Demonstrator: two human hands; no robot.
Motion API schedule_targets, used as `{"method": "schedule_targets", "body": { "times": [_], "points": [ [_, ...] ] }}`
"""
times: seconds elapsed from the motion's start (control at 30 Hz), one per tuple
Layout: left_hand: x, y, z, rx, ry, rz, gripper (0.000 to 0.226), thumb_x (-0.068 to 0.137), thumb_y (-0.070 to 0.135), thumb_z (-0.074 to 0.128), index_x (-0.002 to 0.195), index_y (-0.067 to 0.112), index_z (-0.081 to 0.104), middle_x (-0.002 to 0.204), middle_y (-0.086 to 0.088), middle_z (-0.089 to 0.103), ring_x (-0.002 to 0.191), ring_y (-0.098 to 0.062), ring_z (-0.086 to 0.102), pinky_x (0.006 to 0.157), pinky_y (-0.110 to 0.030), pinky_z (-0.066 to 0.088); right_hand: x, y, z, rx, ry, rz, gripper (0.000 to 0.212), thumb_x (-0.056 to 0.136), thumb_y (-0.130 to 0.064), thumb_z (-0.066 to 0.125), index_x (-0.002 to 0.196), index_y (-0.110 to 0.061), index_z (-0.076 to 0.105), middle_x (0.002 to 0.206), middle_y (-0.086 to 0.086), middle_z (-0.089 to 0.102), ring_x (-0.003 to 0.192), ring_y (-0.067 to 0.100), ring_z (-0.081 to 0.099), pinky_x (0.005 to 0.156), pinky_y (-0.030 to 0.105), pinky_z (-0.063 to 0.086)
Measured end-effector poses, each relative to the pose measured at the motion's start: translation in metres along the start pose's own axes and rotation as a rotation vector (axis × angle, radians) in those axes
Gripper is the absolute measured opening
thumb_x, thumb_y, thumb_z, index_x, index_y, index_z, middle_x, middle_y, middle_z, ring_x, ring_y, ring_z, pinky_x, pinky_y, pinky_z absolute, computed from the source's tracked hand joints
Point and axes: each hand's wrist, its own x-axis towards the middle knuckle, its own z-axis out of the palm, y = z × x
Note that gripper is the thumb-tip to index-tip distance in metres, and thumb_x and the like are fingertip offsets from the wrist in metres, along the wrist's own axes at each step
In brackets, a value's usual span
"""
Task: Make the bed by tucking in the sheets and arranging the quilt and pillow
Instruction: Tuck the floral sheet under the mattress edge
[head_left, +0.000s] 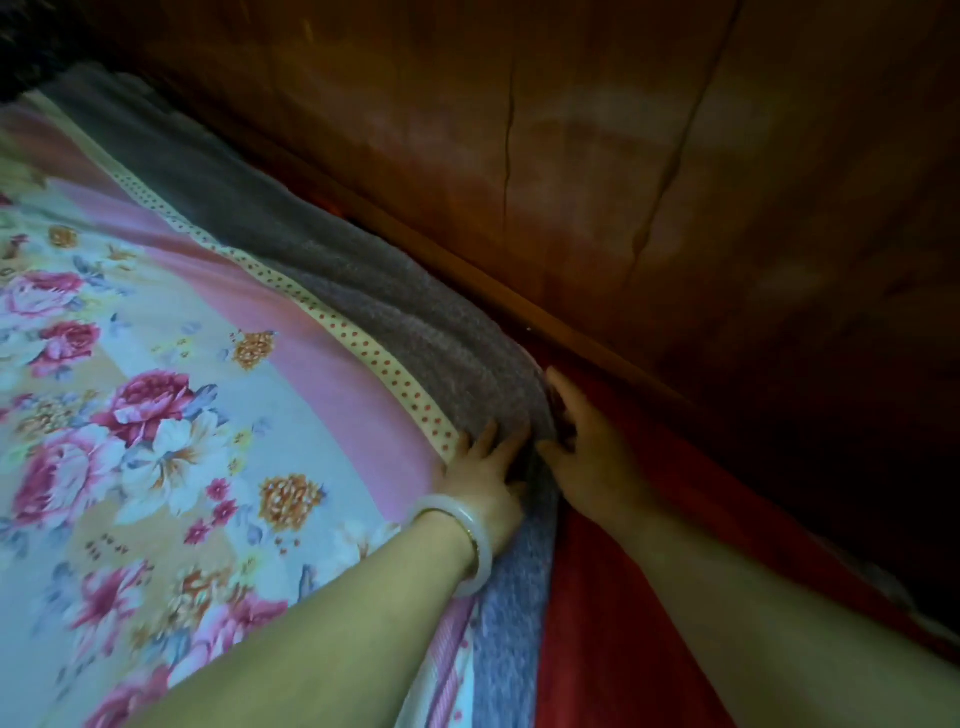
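Grey blanket (415, 332) beside floral sheet (156, 364), left hand (480, 486) fingers spread on it, right hand (589, 460) gripping its edge

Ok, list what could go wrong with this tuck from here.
The grey blanket is bunched in folds where the left hand and right hand work its edge, so it may tuck in lumpy. The dotted border of the floral sheet lies beside the left hand and could get dragged crooked. The wooden panel runs close by the right hand; knuckles might scrape it.
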Motion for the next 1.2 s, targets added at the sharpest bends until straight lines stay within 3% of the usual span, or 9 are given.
{"method": "schedule_targets", "body": {
  "times": [0.13, 0.23, 0.33, 0.43, 0.53, 0.67, 0.83, 1.07, 1.2],
  "points": [
    [-0.064, 0.006, 0.018, -0.355, 0.22, 0.056, 0.061, 0.088, 0.017, 0.055, 0.144, 0.028, 0.033, 0.145, 0.001, 0.04, 0.132, -0.019, 0.039, 0.111, -0.029, 0.029, -0.046, -0.006, 0.01, 0.441, 0.013, 0.425, 0.071, 0.088, 0.003, 0.058, 0.149, -0.015, 0.025, 0.105, 0.006, 0.06, 0.089, 0.016, 0.06, 0.065, 0.021, 0.051],
    [-0.116, 0.006, 0.035, -0.114, 0.341, 0.061, 0.054, 0.084, 0.039, 0.059, 0.132, 0.024, 0.04, 0.127, 0.003, 0.045, 0.117, -0.018, 0.043, 0.101, -0.03, 0.035, -0.078, -0.01, 0.015, 0.423, -0.121, 0.536, 0.034, 0.085, 0.006, 0.051, 0.115, -0.008, 0.058, 0.091, 0.009, 0.065, 0.073, 0.017, 0.059, 0.063, 0.027, 0.047],
    [-0.155, 0.004, 0.051, 0.126, 0.312, 0.111, 0.056, 0.076, 0.062, 0.056, 0.117, 0.026, 0.043, 0.111, 0.007, 0.043, 0.103, -0.017, 0.045, 0.089, -0.028, 0.038, -0.1, -0.013, 0.022, 0.388, -0.222, 0.636, 0.032, 0.092, 0.006, 0.035, 0.08, -0.012, 0.058, 0.07, 0.006, 0.061, 0.056, 0.015, 0.054, 0.057, 0.025, 0.046],
    [-0.17, 0.002, 0.059, 0.206, 0.27, 0.19, 0.051, 0.076, 0.064, 0.054, 0.108, 0.025, 0.046, 0.106, 0.006, 0.042, 0.099, -0.018, 0.047, 0.084, -0.027, 0.038, -0.11, -0.005, 0.033, 0.182, -0.262, 0.578, 0.026, 0.091, 0.007, 0.043, 0.084, -0.008, 0.062, 0.073, 0.011, 0.063, 0.056, 0.018, 0.055, 0.057, 0.032, 0.051],
    [-0.173, -0.005, 0.066, 0.206, 0.121, 0.062, 0.06, 0.074, 0.069, 0.056, 0.115, 0.026, 0.045, 0.114, 0.007, 0.039, 0.108, -0.015, 0.041, 0.094, -0.027, 0.035, -0.112, -0.001, 0.036, -0.038, -0.337, 0.437, 0.016, 0.085, 0.0, 0.066, 0.1, -0.007, 0.067, 0.075, 0.004, 0.061, 0.061, 0.011, 0.053, 0.056, 0.021, 0.046],
    [-0.173, -0.016, 0.073, -0.12, 0.116, -0.144, 0.074, 0.058, 0.062, 0.077, 0.113, 0.026, 0.042, 0.111, 0.008, 0.037, 0.109, -0.014, 0.043, 0.097, -0.027, 0.038, -0.12, 0.002, 0.038, -0.318, -0.52, 0.388, 0.019, 0.083, -0.015, 0.07, 0.073, -0.021, 0.056, 0.084, 0.002, 0.056, 0.08, 0.016, 0.05, 0.06, 0.02, 0.039],
    [-0.183, -0.006, 0.075, -0.252, 0.189, -0.214, 0.079, 0.057, 0.056, 0.081, 0.118, 0.025, 0.04, 0.115, 0.009, 0.041, 0.114, -0.014, 0.044, 0.1, -0.03, 0.039, -0.143, 0.018, 0.043, 0.115, -0.195, 0.438, 0.033, 0.085, -0.004, 0.064, 0.057, -0.017, 0.05, 0.056, 0.001, 0.048, 0.055, 0.015, 0.042, 0.055, 0.027, 0.035],
    [-0.21, 0.028, 0.089, 0.262, 0.213, -0.176, 0.079, 0.067, 0.067, 0.064, 0.125, 0.023, 0.033, 0.13, 0.001, 0.035, 0.121, -0.021, 0.039, 0.1, -0.035, 0.035, -0.168, 0.021, 0.039, 0.494, 0.003, 0.503, 0.03, 0.095, -0.006, 0.052, 0.067, -0.016, 0.049, 0.061, 0.006, 0.051, 0.057, 0.02, 0.05, 0.055, 0.032, 0.044],
    [-0.215, 0.039, 0.094, 0.39, 0.395, -0.051, 0.066, 0.049, 0.049, 0.078, 0.098, 0.015, 0.052, 0.102, -0.008, 0.054, 0.09, -0.028, 0.055, 0.073, -0.04, 0.048, -0.167, 0.021, 0.029, 0.425, 0.143, 0.394, 0.024, 0.091, -0.01, 0.057, 0.068, -0.017, 0.054, 0.066, 0.006, 0.054, 0.066, 0.019, 0.047, 0.064, 0.036, 0.042]
  ]
}}
